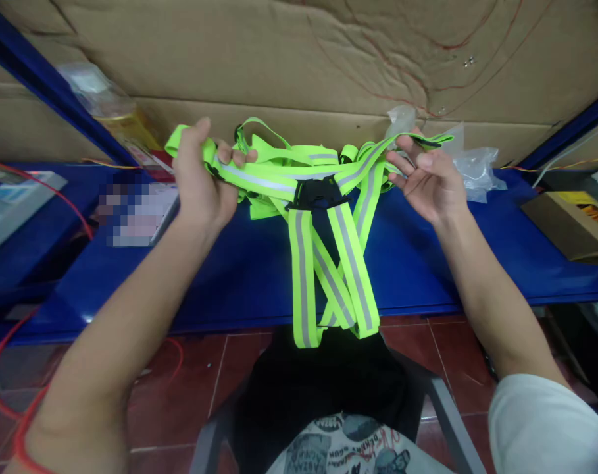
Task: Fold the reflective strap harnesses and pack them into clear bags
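A neon-yellow reflective harness (350,263) with grey stripes hangs between my hands. Its black joining piece (321,192) sits in the middle, and its lower straps loop down past the front edge of the blue shelf. My left hand (202,171) is closed around one side strap, thumb up, with a folded end sticking out beyond it. On the other side my right hand (429,171) pinches a strap between thumb and finger, the other fingers spread. Behind the harness lie more neon-yellow straps (299,155), partly hidden by it.
Clear plastic bags (476,171) lie behind my right hand. An opened cardboard box (565,224) stands at the right of the blue shelf (417,263). At the left are a plastic bottle (89,85) and a red cable (2,395). Cardboard (279,59) lines the back.
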Demonstrator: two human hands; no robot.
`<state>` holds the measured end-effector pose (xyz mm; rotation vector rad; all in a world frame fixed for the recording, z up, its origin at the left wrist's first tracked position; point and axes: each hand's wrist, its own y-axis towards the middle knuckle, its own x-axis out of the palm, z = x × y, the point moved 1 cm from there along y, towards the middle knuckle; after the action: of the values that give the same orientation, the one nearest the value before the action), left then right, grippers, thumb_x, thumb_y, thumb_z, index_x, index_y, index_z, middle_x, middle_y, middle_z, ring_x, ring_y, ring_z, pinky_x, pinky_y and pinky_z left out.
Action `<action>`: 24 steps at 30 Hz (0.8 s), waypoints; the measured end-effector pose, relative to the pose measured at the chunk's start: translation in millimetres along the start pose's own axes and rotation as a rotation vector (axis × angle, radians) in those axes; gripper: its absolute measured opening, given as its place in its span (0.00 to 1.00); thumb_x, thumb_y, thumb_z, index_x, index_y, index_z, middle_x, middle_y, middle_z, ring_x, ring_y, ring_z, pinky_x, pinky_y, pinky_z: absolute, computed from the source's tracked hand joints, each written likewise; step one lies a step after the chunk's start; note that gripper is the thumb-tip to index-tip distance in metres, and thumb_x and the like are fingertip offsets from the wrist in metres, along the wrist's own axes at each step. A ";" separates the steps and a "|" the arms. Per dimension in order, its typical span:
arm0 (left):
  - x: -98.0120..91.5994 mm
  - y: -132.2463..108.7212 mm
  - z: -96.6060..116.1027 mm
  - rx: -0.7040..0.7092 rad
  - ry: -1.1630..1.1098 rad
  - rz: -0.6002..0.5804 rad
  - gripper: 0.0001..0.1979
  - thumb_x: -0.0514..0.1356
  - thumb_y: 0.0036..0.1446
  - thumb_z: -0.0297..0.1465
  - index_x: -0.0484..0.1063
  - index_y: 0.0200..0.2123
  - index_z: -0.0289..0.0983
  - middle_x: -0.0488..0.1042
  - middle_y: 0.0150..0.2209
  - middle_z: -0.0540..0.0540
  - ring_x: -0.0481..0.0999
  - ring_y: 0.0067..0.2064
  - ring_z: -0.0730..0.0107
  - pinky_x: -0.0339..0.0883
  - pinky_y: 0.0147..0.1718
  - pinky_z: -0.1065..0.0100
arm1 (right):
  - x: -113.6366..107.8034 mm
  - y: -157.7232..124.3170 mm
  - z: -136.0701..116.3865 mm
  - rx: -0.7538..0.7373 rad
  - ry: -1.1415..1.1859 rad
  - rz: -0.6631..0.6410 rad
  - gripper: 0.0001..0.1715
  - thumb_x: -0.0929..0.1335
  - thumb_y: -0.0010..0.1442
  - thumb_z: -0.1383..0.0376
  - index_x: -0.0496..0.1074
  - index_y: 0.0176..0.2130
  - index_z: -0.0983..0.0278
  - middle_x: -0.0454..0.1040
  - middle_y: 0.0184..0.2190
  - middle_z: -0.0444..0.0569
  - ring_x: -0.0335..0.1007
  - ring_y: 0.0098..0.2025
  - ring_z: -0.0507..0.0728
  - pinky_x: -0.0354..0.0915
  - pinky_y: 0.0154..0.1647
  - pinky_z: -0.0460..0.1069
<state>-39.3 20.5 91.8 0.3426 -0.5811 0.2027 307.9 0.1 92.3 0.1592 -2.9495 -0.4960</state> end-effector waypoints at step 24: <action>-9.6 -2.5 -15.3 0.193 0.167 -0.434 0.37 0.86 0.39 0.37 0.81 0.54 0.49 0.84 0.52 0.47 0.85 0.56 0.53 0.83 0.58 0.46 | 0.5 20.8 46.8 -0.062 0.071 0.000 0.22 0.73 0.58 0.42 0.66 0.37 0.53 0.65 0.27 0.43 0.73 0.40 0.62 0.72 0.57 0.67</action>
<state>-38.8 23.1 73.8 0.6229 -0.3117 -0.1310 298.2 34.5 55.6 0.1656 -2.8616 -0.5692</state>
